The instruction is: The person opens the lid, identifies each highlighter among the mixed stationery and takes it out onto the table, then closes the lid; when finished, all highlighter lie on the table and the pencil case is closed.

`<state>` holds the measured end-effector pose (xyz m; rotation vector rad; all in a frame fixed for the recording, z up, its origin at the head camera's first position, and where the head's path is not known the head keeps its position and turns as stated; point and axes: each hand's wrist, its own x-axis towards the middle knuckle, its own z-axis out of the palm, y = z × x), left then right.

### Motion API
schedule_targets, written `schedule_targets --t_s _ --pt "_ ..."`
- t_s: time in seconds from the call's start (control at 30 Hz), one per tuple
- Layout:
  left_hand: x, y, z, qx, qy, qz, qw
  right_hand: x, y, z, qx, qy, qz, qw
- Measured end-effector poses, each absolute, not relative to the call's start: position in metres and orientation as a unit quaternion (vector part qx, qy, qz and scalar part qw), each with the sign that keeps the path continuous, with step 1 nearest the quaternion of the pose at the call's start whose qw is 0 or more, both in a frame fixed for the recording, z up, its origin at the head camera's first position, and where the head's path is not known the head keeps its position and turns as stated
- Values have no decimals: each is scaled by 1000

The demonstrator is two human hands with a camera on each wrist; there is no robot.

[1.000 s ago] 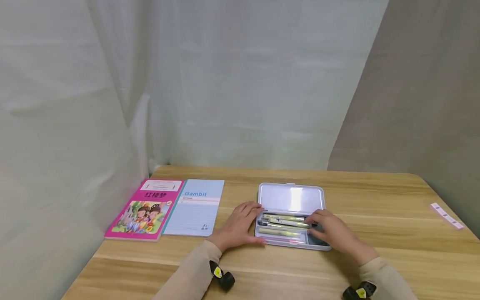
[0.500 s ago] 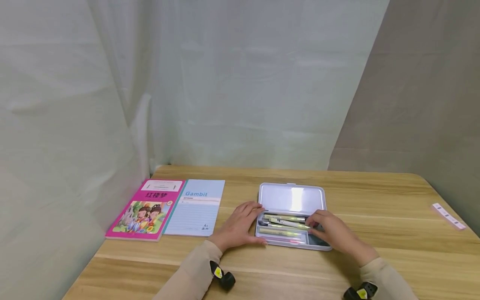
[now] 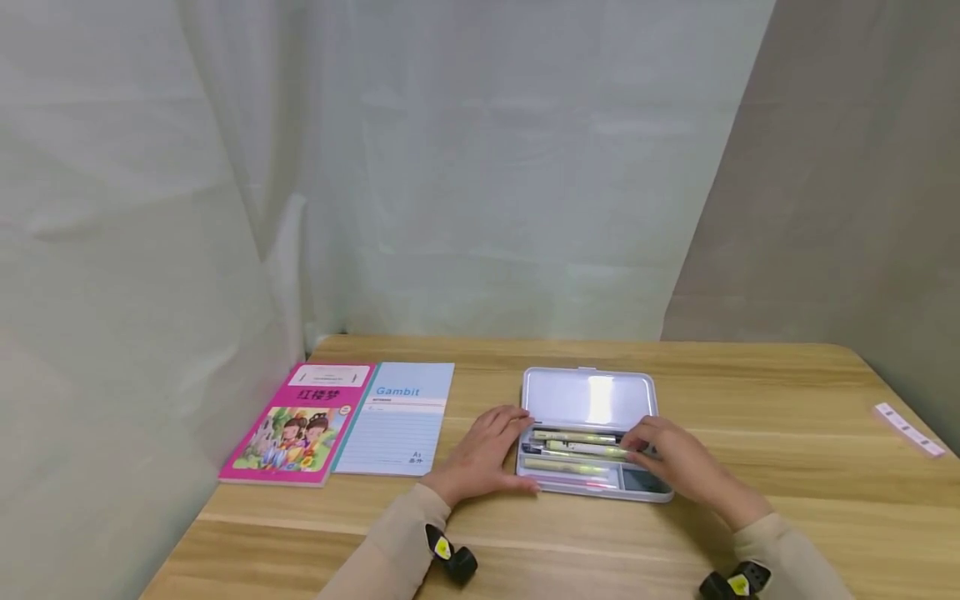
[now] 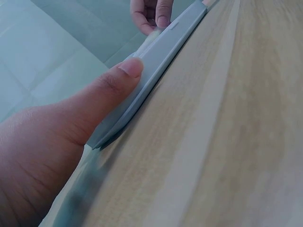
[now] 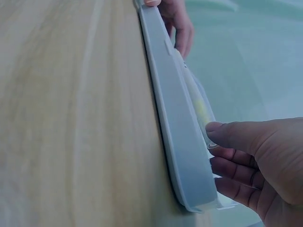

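Observation:
An open white pencil case (image 3: 525, 492) lies on the table with its lid (image 3: 558, 396) tilted back. Several pens lie in its long compartments. My right hand (image 3: 675, 462) is over the case's right end and pinches one end of a pale yellow pen (image 3: 581, 448) between thumb and fingers. In the right wrist view this pen (image 5: 191, 87) shows just above the front wall. My left hand (image 3: 480, 454) holds the case's left end, thumb (image 4: 128, 71) against the front wall and fingers at the back left corner.
A dark grey piece (image 3: 641, 481) sits in the case's right compartment. To the left lie a pink picture-cover book (image 3: 348, 400) and a light blue notebook (image 3: 393, 429) side by side. A white and pink strip (image 3: 909, 430) lies near the table's right edge.
The pale yellow pen has turned slightly under my right fingers and now lies more nearly in line with the case. My left hand keeps its place on the case.

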<state>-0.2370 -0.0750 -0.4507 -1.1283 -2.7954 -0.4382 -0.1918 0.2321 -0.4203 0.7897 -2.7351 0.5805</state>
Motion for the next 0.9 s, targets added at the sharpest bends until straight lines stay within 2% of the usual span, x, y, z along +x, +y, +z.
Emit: schedule_targets --t_s 0.6,0.9 --pt "-237 -75 -451 -364 -918 -153 40 -190 250 -395 265 -933 214 117" --pt "-237 -75 -450 -367 -917 -153 40 -189 268 -387 271 -929 214 134"
